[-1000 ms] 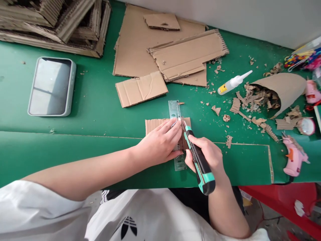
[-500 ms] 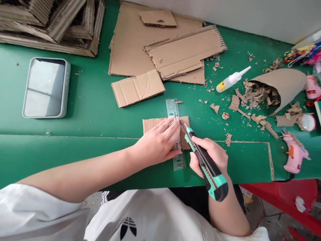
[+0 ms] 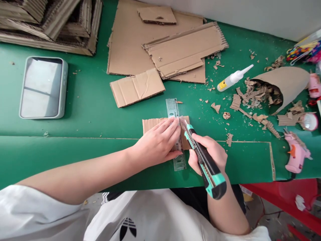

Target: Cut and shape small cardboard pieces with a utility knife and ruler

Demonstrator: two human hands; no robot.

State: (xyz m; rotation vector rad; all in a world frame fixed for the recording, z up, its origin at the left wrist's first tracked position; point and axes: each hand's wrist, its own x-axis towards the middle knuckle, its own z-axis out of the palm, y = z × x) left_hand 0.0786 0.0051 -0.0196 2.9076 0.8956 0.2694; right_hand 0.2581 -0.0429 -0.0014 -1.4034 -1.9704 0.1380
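Observation:
My left hand [image 3: 157,142] presses a clear ruler [image 3: 179,161] down across a small cardboard piece [image 3: 151,124], its fingers close together on the ruler. The ruler runs roughly front to back, and its two ends stick out past the cardboard. My right hand [image 3: 213,152] is wrapped round a black and teal utility knife [image 3: 207,164]. The blade tip meets the cardboard just right of the ruler's edge. Part of the cardboard and the middle of the ruler are hidden under my left hand.
Large cardboard sheets [image 3: 132,40] lie at the back. A glue bottle [image 3: 232,80], cardboard scraps, a cardboard tube [image 3: 293,83] and a pink glue gun [image 3: 297,154] are on the right. A grey-framed device [image 3: 42,88] and a cardboard frame stack [image 3: 91,36] are left.
The knife and my right hand have shifted very slightly left and toward the back. My left hand and the ruler hold their place. The view has moved a little.

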